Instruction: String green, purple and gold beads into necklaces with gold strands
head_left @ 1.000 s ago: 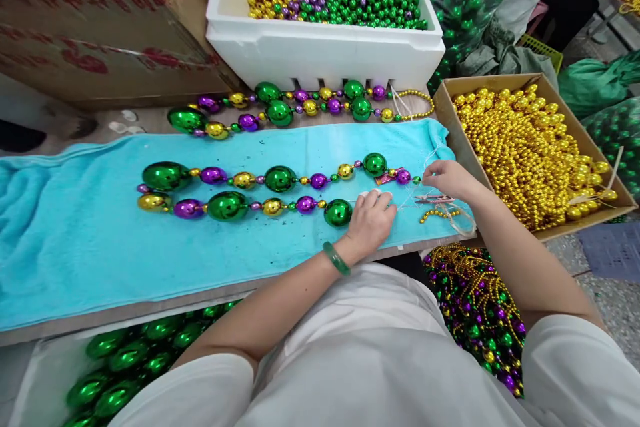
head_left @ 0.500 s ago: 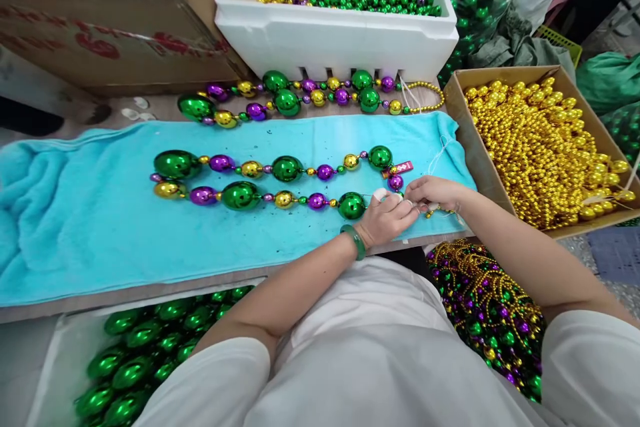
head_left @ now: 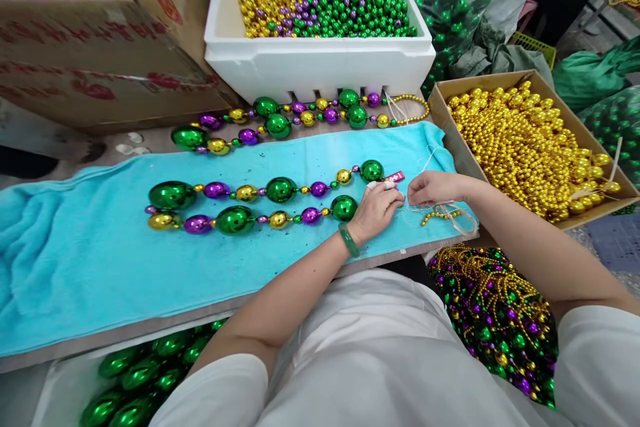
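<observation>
At the bead strand point(head_left: 281, 189), the left hand point(head_left: 376, 209) is curled, the right hand point(head_left: 431, 188) pinched closed; anything held cannot be discerned.

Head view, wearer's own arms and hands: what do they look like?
Short white sleeves, forearms bare below. Left hand: smooth green bangle at the wrist, something white, perhaps tape, on the fingers. Right hand: no bangle.
</observation>
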Demonstrator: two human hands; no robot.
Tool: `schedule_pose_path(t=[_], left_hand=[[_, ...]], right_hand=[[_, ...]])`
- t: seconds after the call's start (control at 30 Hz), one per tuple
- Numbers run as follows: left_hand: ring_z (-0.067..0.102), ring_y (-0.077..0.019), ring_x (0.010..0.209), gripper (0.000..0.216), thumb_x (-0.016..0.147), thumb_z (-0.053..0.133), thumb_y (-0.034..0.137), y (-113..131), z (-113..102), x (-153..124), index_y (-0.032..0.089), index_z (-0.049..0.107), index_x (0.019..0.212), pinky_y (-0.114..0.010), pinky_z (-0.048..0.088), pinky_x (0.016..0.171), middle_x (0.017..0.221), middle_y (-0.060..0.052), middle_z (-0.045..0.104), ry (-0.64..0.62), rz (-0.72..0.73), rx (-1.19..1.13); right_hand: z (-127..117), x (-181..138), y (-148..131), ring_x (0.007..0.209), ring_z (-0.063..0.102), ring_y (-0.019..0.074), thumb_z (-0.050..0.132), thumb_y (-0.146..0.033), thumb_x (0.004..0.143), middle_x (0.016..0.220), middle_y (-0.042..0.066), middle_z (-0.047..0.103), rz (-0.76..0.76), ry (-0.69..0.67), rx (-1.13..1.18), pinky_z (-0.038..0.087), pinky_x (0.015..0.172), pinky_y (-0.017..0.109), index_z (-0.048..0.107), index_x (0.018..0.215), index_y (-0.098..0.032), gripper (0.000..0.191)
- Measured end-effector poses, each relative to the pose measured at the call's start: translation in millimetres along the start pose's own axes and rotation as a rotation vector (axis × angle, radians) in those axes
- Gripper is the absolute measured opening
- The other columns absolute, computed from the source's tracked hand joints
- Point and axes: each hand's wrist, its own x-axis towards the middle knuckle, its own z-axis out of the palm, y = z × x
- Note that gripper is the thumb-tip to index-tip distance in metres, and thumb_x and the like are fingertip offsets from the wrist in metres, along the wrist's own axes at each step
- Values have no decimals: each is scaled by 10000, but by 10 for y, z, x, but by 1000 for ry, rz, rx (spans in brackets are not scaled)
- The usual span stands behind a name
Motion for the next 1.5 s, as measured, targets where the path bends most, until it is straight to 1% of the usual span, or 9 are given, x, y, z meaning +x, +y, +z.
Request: schedule_pose_path(t=[0.37, 0.6, 0.67, 0.77, 0.9, 1.07, 1.2, 1.33, 1.5], left_hand=[[459, -248, 1058, 234, 899, 483, 264, 32, 3, 139, 238, 699, 812, -487, 249, 972, 898, -29, 699, -82, -22, 157], [466, -247, 1047, 241, 910, 459, 264, 36, 20, 132, 227, 687, 841, -489, 258, 960, 895, -44, 700, -60, -36, 176], [471, -246, 1036, 238, 912, 465, 276, 21, 18, 125, 235, 695, 869, -486, 264, 952, 897, -48, 701, -50, -35, 168], [471, -239, 1046, 244, 919, 465, 298, -3, 5, 112, 245, 702, 896, -474, 270, 946, 937, -51, 702, -25, -43, 123], [470, -235, 1030, 228, 916, 478, 306, -30, -21, 93, 249, 696, 881, -448, 295, 900, 963, -28, 706, 3, -116, 80], [477, -236, 1005, 201, 908, 487, 299, -42, -72, 95, 234, 678, 911, -442, 302, 890, 993, -41, 695, 26, -137, 107], [479, -241, 1009, 202, 909, 473, 273, -2, -98, 105, 210, 665, 898, -457, 303, 910, 976, -65, 674, -3, -90, 173], [465, -249, 1065, 234, 917, 456, 283, 35, -61, 105, 219, 681, 910, -459, 312, 926, 1117, -65, 640, 20, -61, 188], [433, -248, 1154, 217, 897, 504, 295, -27, -39, 122, 229, 710, 887, -426, 346, 958, 1227, -63, 577, 127, -98, 79]], right_hand=[[-831, -516, -291, 468, 440, 69, 672, -155, 746, 555, 16, 535, 88, 320, -183, 335, 469, 241, 620, 648, -149, 112], [-875, -470, -179, 958, 558, 262, 613, -63, 722, 846, 97, 579, 3, 957, -413, 464, 825, 428, 623, 812, -144, 121], [-596, -322, -163, 1008, 554, 253, 578, -48, 714, 961, 91, 614, -105, 901, -415, 431, 911, 430, 652, 911, -153, 235], [-114, -41, -83, 989, 581, 186, 553, 10, 646, 1046, 55, 646, -321, 505, -232, 445, 918, 327, 657, 1022, -174, 432], [257, 230, 109, 830, 586, 142, 542, -11, 591, 1061, 49, 645, -301, 201, 116, 486, 668, 242, 577, 1202, -187, 637], [274, 315, 213, 476, 406, 61, 641, -184, 627, 676, -14, 599, -112, 277, 248, 306, 444, 213, 650, 970, -132, 347], [204, 309, 204, 491, 386, 70, 630, -241, 646, 518, -44, 498, -82, 393, 48, 291, 491, 224, 627, 660, -136, 106], [186, 271, 206, 606, 463, 92, 600, -183, 639, 620, -33, 559, -141, 493, -73, 332, 565, 215, 607, 665, -154, 40], [288, 236, 224, 554, 454, 63, 682, -126, 545, 844, -24, 636, -189, 290, 316, 330, 496, 191, 576, 1030, -196, 501]])
